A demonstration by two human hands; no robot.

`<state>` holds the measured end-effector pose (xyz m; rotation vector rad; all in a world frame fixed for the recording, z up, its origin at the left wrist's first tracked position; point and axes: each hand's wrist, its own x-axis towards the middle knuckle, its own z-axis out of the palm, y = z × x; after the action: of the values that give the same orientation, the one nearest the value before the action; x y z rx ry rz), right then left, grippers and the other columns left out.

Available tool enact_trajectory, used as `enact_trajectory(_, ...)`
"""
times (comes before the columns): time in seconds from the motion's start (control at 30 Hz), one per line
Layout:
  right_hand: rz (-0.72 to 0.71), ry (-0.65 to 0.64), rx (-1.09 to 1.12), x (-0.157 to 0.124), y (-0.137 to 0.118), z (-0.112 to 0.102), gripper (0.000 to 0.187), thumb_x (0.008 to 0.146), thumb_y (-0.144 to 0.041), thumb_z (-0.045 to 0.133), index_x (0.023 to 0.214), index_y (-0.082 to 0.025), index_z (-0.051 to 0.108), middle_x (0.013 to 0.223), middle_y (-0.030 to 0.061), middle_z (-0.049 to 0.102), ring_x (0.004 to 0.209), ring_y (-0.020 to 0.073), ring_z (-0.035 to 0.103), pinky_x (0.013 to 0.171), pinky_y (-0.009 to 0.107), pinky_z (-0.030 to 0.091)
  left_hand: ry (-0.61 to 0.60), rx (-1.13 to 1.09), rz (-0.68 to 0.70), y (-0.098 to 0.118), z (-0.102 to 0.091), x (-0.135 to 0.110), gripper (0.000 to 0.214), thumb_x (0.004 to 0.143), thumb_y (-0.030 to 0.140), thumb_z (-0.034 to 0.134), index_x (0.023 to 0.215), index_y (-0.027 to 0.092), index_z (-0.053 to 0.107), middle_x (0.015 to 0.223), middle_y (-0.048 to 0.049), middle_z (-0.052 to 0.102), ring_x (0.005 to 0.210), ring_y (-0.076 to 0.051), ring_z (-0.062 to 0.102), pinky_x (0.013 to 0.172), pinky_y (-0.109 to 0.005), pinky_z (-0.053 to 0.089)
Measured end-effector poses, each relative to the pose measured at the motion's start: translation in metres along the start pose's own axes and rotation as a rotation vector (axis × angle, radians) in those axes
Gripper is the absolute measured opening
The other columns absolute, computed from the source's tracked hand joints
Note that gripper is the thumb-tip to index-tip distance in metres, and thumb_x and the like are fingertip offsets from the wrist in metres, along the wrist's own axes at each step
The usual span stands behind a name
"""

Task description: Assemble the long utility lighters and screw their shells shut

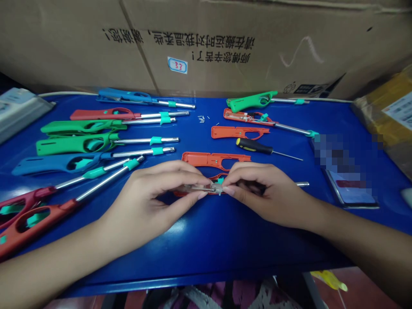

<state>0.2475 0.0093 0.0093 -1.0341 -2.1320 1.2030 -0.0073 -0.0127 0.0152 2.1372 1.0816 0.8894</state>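
Note:
My left hand (154,197) and my right hand (260,193) meet over the middle of the blue table (206,249). Both pinch a small clear lighter insert with a metal tube (206,188), held just above an opened orange lighter body (193,194) lying under my fingers. A separate orange shell half (214,159) lies just behind my hands. A metal nozzle tip (302,184) pokes out to the right of my right hand.
Several assembled long-nozzle lighters (96,141) in blue, red and green lie at the left. A screwdriver (257,148), another orange shell half (238,131), an opened orange lighter (257,118), a green lighter (254,101) and tiny screws (201,118) sit behind. A phone (350,189) lies right; cardboard boxes (206,43) stand behind.

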Motion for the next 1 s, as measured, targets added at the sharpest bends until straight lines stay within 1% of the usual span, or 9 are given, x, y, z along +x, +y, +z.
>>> enact_trajectory(0.1, -0.005, -0.005, 0.004, 0.000, 0.000, 0.001, 0.016, 0.102, -0.026, 0.067, 0.097, -0.017, 0.078, 0.080, -0.0011, 0.064, 0.059, 0.0067, 0.046, 0.050, 0.023, 0.035, -0.009, 0.002, 0.002, -0.001, 0.000, 0.000, 0.016, 0.097, 0.021, 0.074, 0.109, 0.027, 0.083, 0.105, 0.0003, 0.082, 0.095, -0.013, 0.077, 0.084, -0.020, 0.062)
enact_trajectory(0.2, -0.006, 0.012, 0.005, 0.000, 0.000, 0.001, 0.014, 0.101, -0.026, 0.067, 0.098, -0.018, 0.079, 0.080, -0.0010, 0.065, 0.058, 0.0069, 0.047, 0.050, 0.023, 0.035, -0.003, 0.024, 0.008, -0.001, -0.002, -0.001, 0.016, 0.097, 0.021, 0.075, 0.109, 0.028, 0.082, 0.105, 0.0006, 0.082, 0.096, -0.015, 0.077, 0.089, -0.023, 0.062)
enact_trajectory(0.3, 0.014, 0.070, -0.003, 0.000, 0.000, -0.001, 0.014, 0.100, -0.026, 0.065, 0.100, -0.019, 0.078, 0.083, 0.0008, 0.068, 0.061, 0.0087, 0.052, 0.052, 0.024, 0.039, -0.007, 0.063, -0.009, 0.001, -0.008, 0.000, 0.013, 0.098, 0.027, 0.074, 0.107, 0.029, 0.082, 0.103, 0.0003, 0.082, 0.092, -0.017, 0.077, 0.084, -0.026, 0.063)
enact_trajectory(0.37, 0.036, 0.094, -0.013, 0.001, -0.001, -0.002, 0.016, 0.101, -0.026, 0.063, 0.097, -0.019, 0.076, 0.087, 0.0026, 0.071, 0.065, 0.0101, 0.056, 0.055, 0.024, 0.042, -0.025, 0.097, -0.034, 0.002, -0.012, 0.000, 0.013, 0.098, 0.033, 0.073, 0.107, 0.030, 0.082, 0.101, 0.0001, 0.082, 0.089, -0.018, 0.077, 0.080, -0.027, 0.062)
enact_trajectory(0.43, 0.055, 0.096, -0.021, 0.001, -0.001, -0.002, 0.017, 0.101, -0.026, 0.061, 0.095, -0.020, 0.075, 0.088, 0.0029, 0.072, 0.065, 0.0103, 0.056, 0.055, 0.025, 0.042, -0.041, 0.126, -0.057, 0.001, -0.015, 0.001, 0.015, 0.098, 0.038, 0.073, 0.107, 0.030, 0.083, 0.099, 0.0001, 0.082, 0.087, -0.018, 0.077, 0.077, -0.028, 0.061)
enact_trajectory(0.5, 0.053, 0.093, -0.021, 0.001, 0.000, -0.001, 0.017, 0.101, -0.026, 0.061, 0.094, -0.019, 0.075, 0.087, 0.0022, 0.071, 0.062, 0.0094, 0.053, 0.053, 0.025, 0.039, -0.064, 0.140, -0.071, -0.001, -0.017, 0.002, 0.016, 0.098, 0.039, 0.073, 0.107, 0.031, 0.082, 0.099, 0.0002, 0.081, 0.087, -0.019, 0.076, 0.077, -0.028, 0.061)
enact_trajectory(0.67, 0.021, 0.098, -0.015, 0.001, 0.002, 0.001, 0.017, 0.100, -0.023, 0.061, 0.095, -0.018, 0.076, 0.084, 0.0008, 0.069, 0.058, 0.0076, 0.047, 0.050, 0.024, 0.035, -0.166, 0.176, -0.081, -0.010, -0.017, 0.002, 0.018, 0.098, 0.036, 0.071, 0.110, 0.029, 0.082, 0.104, -0.0007, 0.082, 0.093, -0.019, 0.076, 0.081, -0.029, 0.061)
enact_trajectory(0.77, 0.025, 0.095, -0.009, 0.001, 0.002, 0.002, 0.017, 0.100, -0.023, 0.061, 0.095, -0.017, 0.076, 0.084, 0.0009, 0.068, 0.058, 0.0075, 0.047, 0.050, 0.024, 0.035, -0.203, 0.192, -0.051, -0.011, -0.018, 0.003, 0.019, 0.099, 0.034, 0.068, 0.110, 0.027, 0.083, 0.106, -0.0019, 0.082, 0.095, -0.019, 0.076, 0.084, -0.030, 0.061)
enact_trajectory(1.0, 0.032, 0.093, -0.002, 0.001, 0.002, 0.002, 0.017, 0.100, -0.022, 0.061, 0.094, -0.017, 0.076, 0.081, -0.0003, 0.066, 0.057, 0.0069, 0.044, 0.048, 0.025, 0.033, -0.206, 0.189, -0.019, -0.008, -0.018, 0.002, 0.021, 0.101, 0.028, 0.065, 0.110, 0.028, 0.084, 0.106, -0.0027, 0.082, 0.094, -0.019, 0.076, 0.082, -0.029, 0.060)
